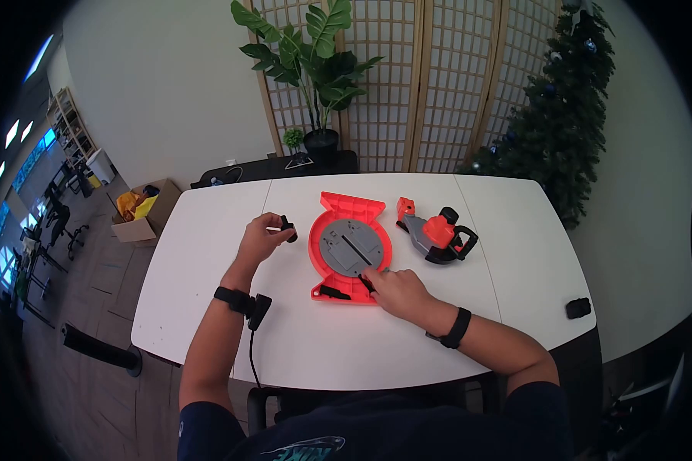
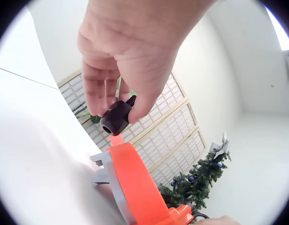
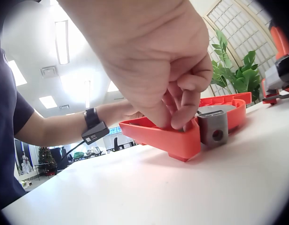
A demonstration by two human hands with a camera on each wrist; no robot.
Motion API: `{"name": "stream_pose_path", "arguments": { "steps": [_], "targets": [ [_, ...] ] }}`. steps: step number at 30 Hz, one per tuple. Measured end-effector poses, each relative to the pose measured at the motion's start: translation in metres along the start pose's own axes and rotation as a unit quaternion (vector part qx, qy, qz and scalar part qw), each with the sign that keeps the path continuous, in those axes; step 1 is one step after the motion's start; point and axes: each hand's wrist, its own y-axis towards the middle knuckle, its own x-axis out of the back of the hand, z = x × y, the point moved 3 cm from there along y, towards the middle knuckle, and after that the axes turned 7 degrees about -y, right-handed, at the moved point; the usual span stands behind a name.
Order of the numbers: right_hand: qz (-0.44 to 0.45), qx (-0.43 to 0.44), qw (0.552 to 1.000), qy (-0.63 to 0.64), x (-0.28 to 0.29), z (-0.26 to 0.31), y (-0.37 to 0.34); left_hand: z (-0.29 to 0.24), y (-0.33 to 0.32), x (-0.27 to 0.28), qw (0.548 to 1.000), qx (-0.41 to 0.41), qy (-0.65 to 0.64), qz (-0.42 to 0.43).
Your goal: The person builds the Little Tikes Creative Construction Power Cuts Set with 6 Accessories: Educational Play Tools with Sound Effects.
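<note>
A black knob (image 2: 115,118) with a ribbed, threaded stem is pinched between the thumb and fingers of my left hand (image 1: 261,238), raised to the left of the red saw base (image 1: 317,234). The base lies on the table with a grey round turntable (image 1: 338,246) in its middle. My right hand (image 1: 398,292) reaches into the base's near end, its curled fingertips at a small black part (image 1: 367,283); the red wall hides those tips in the right wrist view. A longer black piece (image 1: 334,293) lies beside it. Close to these fingers, a grey block (image 3: 214,129) with a round hole projects from the base.
To the right of the base stands a red and grey saw head (image 1: 438,237) with a black handle. A small black object (image 1: 578,308) lies at the table's right edge. A cable (image 1: 253,357) hangs from the left wrist camera over the white table (image 1: 430,346).
</note>
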Motion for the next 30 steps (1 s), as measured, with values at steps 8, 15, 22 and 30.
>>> {"name": "stream_pose_path", "arguments": {
  "steps": [8,15,22,30],
  "targets": [
    [-0.046,0.019,0.998,0.045,0.007,0.003,-0.002,0.016,0.002,-0.003,0.996,0.000,0.087,0.016],
    [-0.039,0.017,0.999,-0.010,-0.004,0.003,-0.002,0.035,0.008,-0.009,0.991,0.029,0.128,0.034],
    [-0.009,-0.016,0.997,-0.081,-0.011,0.004,0.003,0.034,0.006,-0.014,0.980,0.032,0.191,0.042],
    [-0.076,-0.050,0.985,0.144,0.034,-0.019,-0.010,-0.029,-0.028,-0.010,0.959,-0.116,0.258,-0.020]
  ]
}}
